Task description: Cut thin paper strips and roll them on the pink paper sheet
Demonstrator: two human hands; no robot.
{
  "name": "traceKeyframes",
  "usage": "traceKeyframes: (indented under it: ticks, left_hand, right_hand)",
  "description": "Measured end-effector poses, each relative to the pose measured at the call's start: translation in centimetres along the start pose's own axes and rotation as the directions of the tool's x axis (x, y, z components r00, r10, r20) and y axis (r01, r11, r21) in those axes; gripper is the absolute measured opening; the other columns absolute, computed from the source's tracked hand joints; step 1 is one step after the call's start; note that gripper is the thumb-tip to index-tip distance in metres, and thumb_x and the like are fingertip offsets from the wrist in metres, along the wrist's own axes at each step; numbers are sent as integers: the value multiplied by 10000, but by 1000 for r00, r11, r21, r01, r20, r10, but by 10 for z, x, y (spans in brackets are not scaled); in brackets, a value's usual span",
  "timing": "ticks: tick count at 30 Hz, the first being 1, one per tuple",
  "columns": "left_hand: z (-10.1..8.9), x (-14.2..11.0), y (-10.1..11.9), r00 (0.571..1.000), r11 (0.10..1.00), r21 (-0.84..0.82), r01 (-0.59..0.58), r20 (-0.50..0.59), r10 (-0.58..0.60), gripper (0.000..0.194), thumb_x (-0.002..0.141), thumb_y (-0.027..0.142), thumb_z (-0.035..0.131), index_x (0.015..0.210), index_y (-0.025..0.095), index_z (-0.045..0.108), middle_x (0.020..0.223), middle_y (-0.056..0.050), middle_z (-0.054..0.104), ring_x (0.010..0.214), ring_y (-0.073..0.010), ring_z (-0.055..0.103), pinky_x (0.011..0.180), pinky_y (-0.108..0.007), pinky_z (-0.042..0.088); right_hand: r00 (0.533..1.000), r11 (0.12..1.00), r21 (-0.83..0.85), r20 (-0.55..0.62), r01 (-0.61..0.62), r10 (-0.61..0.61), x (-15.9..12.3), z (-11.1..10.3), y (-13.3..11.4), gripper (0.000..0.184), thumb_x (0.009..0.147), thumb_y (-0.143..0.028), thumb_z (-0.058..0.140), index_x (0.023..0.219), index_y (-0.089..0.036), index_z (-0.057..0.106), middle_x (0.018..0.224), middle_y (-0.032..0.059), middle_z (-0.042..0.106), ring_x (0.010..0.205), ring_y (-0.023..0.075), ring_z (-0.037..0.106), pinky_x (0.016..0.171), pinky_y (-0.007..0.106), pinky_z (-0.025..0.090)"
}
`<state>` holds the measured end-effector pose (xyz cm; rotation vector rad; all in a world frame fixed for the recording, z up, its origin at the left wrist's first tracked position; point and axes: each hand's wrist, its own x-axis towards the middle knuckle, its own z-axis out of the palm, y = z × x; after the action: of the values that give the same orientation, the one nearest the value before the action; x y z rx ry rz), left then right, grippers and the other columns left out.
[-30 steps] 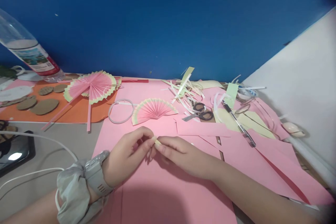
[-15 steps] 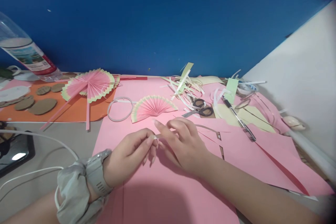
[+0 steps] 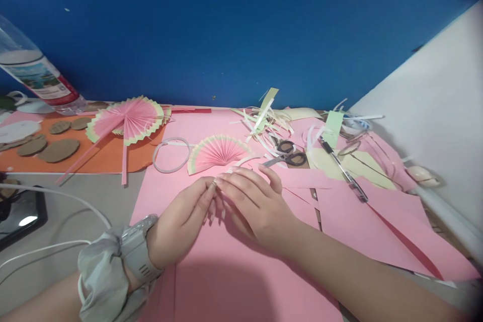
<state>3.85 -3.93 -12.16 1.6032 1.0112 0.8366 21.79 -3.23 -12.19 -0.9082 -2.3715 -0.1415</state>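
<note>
Over the pink paper sheet [image 3: 222,271], both hands meet fingertip to fingertip. My left hand [image 3: 184,221], with a grey watch and a grey scrunchie on its wrist, pinches the end of a thin pale strip [image 3: 247,162]. My right hand [image 3: 260,204] is closed around the same strip, its fingers mostly together. Part of the strip curves out above the right knuckles; the rest is hidden by the fingers. Just beyond the hands lies a pleated pink half-round paper fan [image 3: 221,153] with a pale green rim.
Scissors [image 3: 287,156] and paper scraps [image 3: 266,121] lie behind my right hand, a pen [image 3: 343,168] farther right. At left are a larger folded fan [image 3: 130,121], a tape-like ring [image 3: 171,155], cardboard discs [image 3: 58,151], a bottle [image 3: 41,78] and a phone [image 3: 22,216].
My right fingers have closed down toward the left fingertips. The strip's free part has swung from the right of my hand to above its knuckles, near the small fan.
</note>
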Motion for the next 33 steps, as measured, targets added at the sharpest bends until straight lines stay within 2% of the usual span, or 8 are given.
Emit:
traceKeyframes:
  ticks: [10, 21, 29, 33]
  left_hand:
    - [-2, 2, 1, 999, 1000, 21, -12, -47, 13, 252, 976, 282, 311, 824, 192, 490, 688, 27, 542, 619, -94, 531, 632, -241, 448]
    - [-2, 3, 3, 999, 997, 71, 2, -54, 2, 262, 970, 281, 327, 786, 194, 493, 674, 31, 567, 616, -92, 545, 634, -230, 448]
    - [-2, 3, 2, 999, 996, 90, -6, -42, 10, 281, 973, 286, 310, 806, 195, 518, 688, 25, 580, 625, -95, 559, 643, -232, 457]
    - [-3, 4, 1, 999, 994, 111, -4, -42, 9, 280, 972, 275, 315, 813, 192, 531, 689, 25, 584, 621, -94, 559, 639, -230, 452]
  right_hand:
    - [1000, 1000, 21, -2, -11, 11, 0, 2, 1, 364, 864, -181, 501, 1226, -151, 530, 1218, 58, 622, 1206, 203, 475, 1103, 420, 146]
    - [1000, 999, 33, 2, -7, 7, -1, 3, 2, 359, 863, -171, 490, 1220, -155, 528, 1182, 67, 639, 1179, 206, 497, 1092, 430, 166]
    - [997, 987, 140, 16, -72, 71, 2, 0, 1, 309, 875, -163, 475, 1177, -160, 538, 1153, 73, 638, 1117, 188, 525, 1072, 432, 185]
    - [993, 975, 191, 47, -117, 110, 4, -1, 0, 270, 889, -149, 455, 1143, -164, 546, 1118, 55, 646, 1082, 168, 541, 1095, 446, 116]
